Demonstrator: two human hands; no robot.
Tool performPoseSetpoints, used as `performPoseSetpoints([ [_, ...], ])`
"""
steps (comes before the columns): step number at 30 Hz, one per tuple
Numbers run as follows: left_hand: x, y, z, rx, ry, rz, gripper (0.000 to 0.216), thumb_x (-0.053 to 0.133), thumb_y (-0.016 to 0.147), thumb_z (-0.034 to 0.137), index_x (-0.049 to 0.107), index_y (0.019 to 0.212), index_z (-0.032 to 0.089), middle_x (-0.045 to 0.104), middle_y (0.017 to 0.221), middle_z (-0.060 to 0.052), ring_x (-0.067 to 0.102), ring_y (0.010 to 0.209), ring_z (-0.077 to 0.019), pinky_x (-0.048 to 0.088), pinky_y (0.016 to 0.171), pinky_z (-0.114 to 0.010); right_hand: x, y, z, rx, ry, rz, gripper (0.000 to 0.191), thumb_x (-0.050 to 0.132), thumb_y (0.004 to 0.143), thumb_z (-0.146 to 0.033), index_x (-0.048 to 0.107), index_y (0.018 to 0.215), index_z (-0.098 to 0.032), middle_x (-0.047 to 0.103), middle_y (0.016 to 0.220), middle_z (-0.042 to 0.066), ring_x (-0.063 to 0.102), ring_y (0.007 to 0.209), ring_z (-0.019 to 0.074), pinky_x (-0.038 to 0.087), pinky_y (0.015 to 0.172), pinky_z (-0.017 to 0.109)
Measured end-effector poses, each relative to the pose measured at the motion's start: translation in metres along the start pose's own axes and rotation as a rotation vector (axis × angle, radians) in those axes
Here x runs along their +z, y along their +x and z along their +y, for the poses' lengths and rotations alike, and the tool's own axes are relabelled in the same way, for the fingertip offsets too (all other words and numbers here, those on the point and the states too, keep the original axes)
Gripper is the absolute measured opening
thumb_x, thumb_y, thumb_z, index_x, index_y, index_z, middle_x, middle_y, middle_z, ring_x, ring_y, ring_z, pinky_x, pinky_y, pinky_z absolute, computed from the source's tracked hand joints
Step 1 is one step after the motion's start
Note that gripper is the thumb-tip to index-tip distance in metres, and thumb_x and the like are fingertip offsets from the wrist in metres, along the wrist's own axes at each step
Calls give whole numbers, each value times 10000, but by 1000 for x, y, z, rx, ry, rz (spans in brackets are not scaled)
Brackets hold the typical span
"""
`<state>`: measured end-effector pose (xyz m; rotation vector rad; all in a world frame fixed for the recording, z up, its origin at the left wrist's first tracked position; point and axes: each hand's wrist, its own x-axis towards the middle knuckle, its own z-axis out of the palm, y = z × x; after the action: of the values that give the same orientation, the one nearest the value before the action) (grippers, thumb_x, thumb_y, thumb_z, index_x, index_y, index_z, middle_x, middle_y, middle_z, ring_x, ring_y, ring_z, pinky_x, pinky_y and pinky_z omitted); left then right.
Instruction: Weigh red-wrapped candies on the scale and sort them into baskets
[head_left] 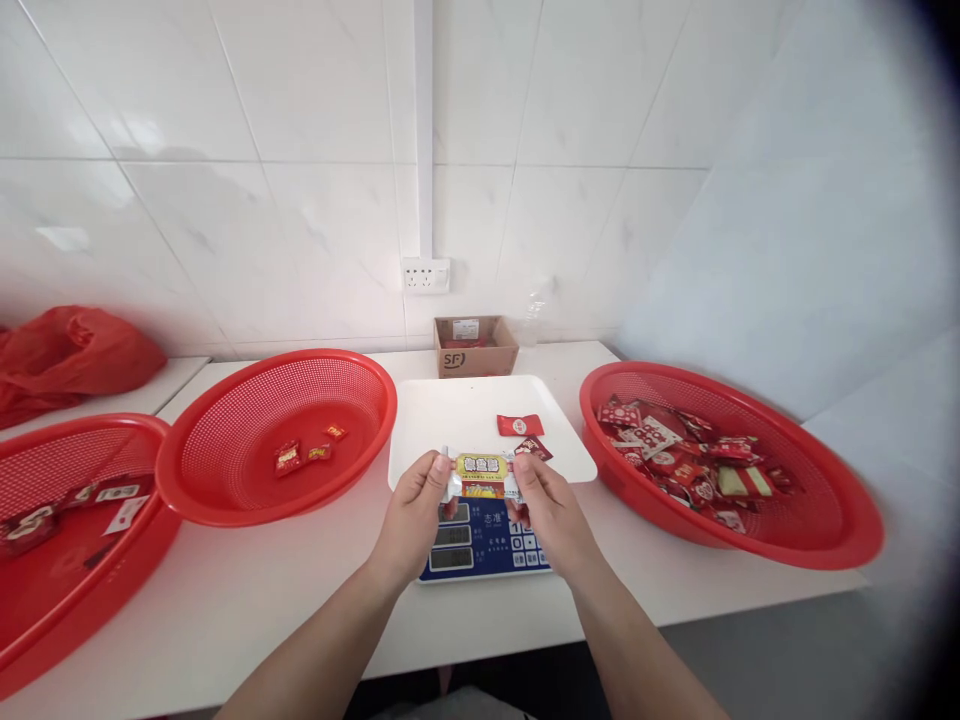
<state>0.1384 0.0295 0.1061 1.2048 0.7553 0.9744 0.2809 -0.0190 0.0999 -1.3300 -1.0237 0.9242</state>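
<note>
My left hand (417, 510) and my right hand (546, 502) each pinch one end of a yellow and red wrapped candy (481, 474), holding it level over the front edge of a white scale tray (465, 415). The tray sits on a blue digital scale (480, 550). Two small red sachets lie on the tray: one (520, 425) near the middle and a darker one (534, 447) just beyond my right fingers.
A red basket (825, 540) at the right holds several red wrapped candies. A red basket (225, 480) at the left holds three small packets. Another red basket (45, 610) lies at far left. A small cardboard box (475, 358) stands by the wall, and a red bag (71, 355) sits back left.
</note>
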Motion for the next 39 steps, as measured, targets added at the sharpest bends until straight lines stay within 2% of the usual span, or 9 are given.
performPoseSetpoints([
  [10, -4, -5, 2, 92, 17, 25, 383, 458, 842, 497, 443, 621, 185, 423, 586, 56, 374, 546, -76, 335, 509, -190, -2, -6, 0, -108, -10, 160, 396, 454, 824, -551, 450, 642, -199, 392, 548, -42, 392, 474, 85, 355, 395, 183],
  [15, 2, -6, 0, 39, -23, -39, 362, 462, 848, 478, 465, 637, 184, 431, 594, 55, 375, 538, -72, 341, 495, -182, 0, -1, 5, -30, 175, 108, 410, 458, 806, -572, 443, 622, -206, 445, 540, -30, 410, 470, 98, 333, 380, 195],
  [20, 4, -5, -2, 3, -71, -94, 393, 476, 832, 493, 495, 603, 174, 469, 575, 35, 397, 523, -79, 355, 478, -189, 1, -3, 7, -69, 132, 105, 394, 468, 805, -566, 456, 630, -213, 433, 493, -38, 386, 432, 100, 316, 381, 215],
  [24, 6, -4, 1, -58, -189, -40, 335, 521, 815, 470, 538, 657, 175, 528, 643, 24, 428, 541, -78, 348, 456, -175, 3, -7, 7, -154, 82, 151, 379, 426, 848, -532, 454, 646, -212, 416, 489, -47, 367, 437, 97, 317, 412, 221],
  [29, 3, -9, 4, 47, -179, 35, 315, 510, 832, 443, 539, 657, 183, 518, 588, 40, 436, 506, -78, 345, 477, -192, 8, -8, 5, -234, -39, 202, 386, 388, 880, -496, 426, 627, -206, 424, 515, -44, 390, 485, 100, 323, 455, 223],
  [31, -7, -10, 9, 115, -35, 100, 341, 508, 830, 449, 521, 618, 183, 498, 570, 40, 432, 515, -84, 350, 493, -200, 3, -5, 2, -244, -115, 189, 405, 385, 876, -502, 401, 597, -208, 430, 506, -42, 404, 482, 102, 332, 462, 226],
  [34, -35, -4, 25, 265, 264, 331, 373, 484, 834, 461, 495, 581, 187, 490, 570, 26, 436, 546, -101, 350, 504, -210, -17, 3, -1, -255, -313, 258, 379, 409, 864, -493, 444, 615, -209, 481, 526, -29, 458, 513, 120, 380, 521, 245],
  [36, -58, 3, 39, 312, 514, 510, 372, 499, 821, 454, 469, 558, 192, 461, 540, 31, 406, 517, -100, 323, 475, -213, -34, 11, 0, -264, -497, 302, 306, 444, 851, -467, 537, 724, -203, 594, 666, 11, 537, 627, 155, 422, 604, 278],
  [39, -84, 13, 56, 269, 786, 653, 343, 552, 777, 451, 453, 563, 201, 468, 518, 39, 423, 492, -104, 320, 462, -217, -53, 23, 5, -324, -754, 247, 246, 485, 835, -398, 605, 925, -203, 657, 947, 70, 578, 882, 222, 436, 776, 363],
])
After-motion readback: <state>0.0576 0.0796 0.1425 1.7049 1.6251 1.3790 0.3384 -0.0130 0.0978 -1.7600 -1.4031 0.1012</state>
